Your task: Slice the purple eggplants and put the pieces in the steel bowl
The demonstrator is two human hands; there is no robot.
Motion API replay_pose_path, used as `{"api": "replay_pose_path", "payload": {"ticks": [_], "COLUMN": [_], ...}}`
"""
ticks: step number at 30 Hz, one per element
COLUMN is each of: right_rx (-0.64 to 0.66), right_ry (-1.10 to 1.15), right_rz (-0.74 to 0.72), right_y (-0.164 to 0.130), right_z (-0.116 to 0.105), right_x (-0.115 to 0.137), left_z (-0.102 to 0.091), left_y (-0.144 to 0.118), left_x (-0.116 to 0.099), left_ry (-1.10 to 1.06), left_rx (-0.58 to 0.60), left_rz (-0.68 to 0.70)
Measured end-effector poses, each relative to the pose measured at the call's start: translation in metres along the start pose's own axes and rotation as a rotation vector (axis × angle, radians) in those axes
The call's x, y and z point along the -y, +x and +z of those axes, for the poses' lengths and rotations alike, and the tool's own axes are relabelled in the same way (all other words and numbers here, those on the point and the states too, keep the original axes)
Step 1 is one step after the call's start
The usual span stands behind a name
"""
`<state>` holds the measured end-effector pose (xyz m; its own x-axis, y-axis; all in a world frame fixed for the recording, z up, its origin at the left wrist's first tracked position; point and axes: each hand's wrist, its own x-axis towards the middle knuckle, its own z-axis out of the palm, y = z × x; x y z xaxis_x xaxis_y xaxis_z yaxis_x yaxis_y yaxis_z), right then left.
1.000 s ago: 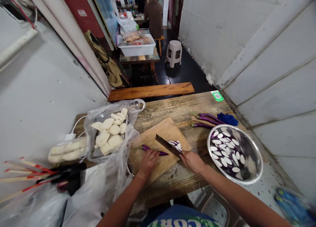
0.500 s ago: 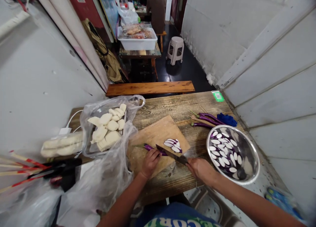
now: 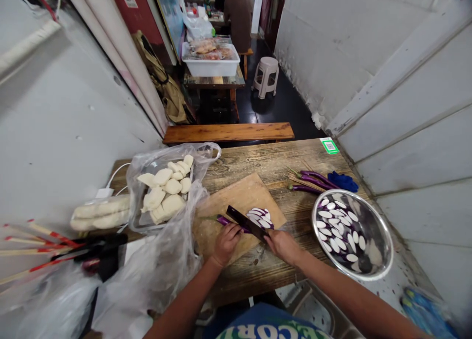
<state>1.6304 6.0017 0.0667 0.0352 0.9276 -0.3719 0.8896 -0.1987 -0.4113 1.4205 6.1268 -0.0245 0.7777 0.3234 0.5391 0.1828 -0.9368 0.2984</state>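
On the wooden cutting board (image 3: 217, 203) lies a slim purple eggplant (image 3: 222, 220), its green stem end pointing left. My left hand (image 3: 225, 243) is closed over the eggplant, fingers curled beside the blade. My right hand (image 3: 282, 245) grips the handle of a dark kitchen knife (image 3: 243, 222), whose blade slants across the eggplant near my left fingertips. Just right of the blade rests a small heap of white, purple-edged eggplant slices (image 3: 261, 216). A steel bowl (image 3: 383, 260) to the right holds many similar slices.
Whole eggplants (image 3: 313, 181) and thin skewers lie behind the bowl beside a blue cloth (image 3: 342, 180). To the left, a plastic bag surrounds a tray of pale dough-like pieces (image 3: 172, 186). Beyond the table stand a wooden bench (image 3: 228, 131), a stool (image 3: 266, 77) and a seated person (image 3: 238, 19).
My right hand and the knife have moved left, and the blade has swung more upright over the eggplant. My left hand still holds the eggplant. The whole view has shifted slightly.
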Motion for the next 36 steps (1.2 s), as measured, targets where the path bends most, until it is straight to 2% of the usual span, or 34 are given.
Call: {"api": "replay_pose_path", "payload": {"ticks": [3, 6, 11, 17, 21, 24, 30, 33, 36], "right_rx": [-0.038, -0.035, 0.03, 0.088, 0.113, 0.111, 0.017, -0.05, -0.074], "right_ry": [-0.007, -0.057, -0.092, -0.069, -0.097, -0.109, -0.035, 0.056, 0.04], "right_rz": [0.053, 0.062, 0.021, 0.045, 0.039, 0.035, 0.034, 0.114, 0.148], "right_y": [0.003, -0.007, -0.034, -0.046, -0.039, -0.024, 0.01, 0.011, 0.005], "right_z": [0.005, -0.003, -0.02, -0.018, -0.022, -0.021, 0.005, 0.014, 0.012], "right_x": [0.001, 0.002, 0.007, 0.003, 0.005, 0.014, 0.031, 0.026, 0.018], "left_z": [-0.002, -0.002, -0.001, -0.001, -0.004, -0.004, -0.007, -0.012, -0.016], "left_y": [-0.003, -0.004, -0.006, -0.005, -0.001, -0.002, -0.006, -0.007, -0.007], "left_x": [0.0, 0.0, -0.001, 0.0, -0.003, -0.003, 0.002, 0.007, 0.008], "left_ry": [0.024, 0.057, 0.093, 0.062, 0.057, 0.06, 0.043, 0.004, 0.016], "left_rx": [-0.015, -0.011, 0.02, -0.049, -0.062, -0.045, -0.002, 0.054, 0.084], "left_rz": [0.007, 0.018, 0.004, 0.029, 0.01, 0.0, -0.012, -0.008, -0.003]}}
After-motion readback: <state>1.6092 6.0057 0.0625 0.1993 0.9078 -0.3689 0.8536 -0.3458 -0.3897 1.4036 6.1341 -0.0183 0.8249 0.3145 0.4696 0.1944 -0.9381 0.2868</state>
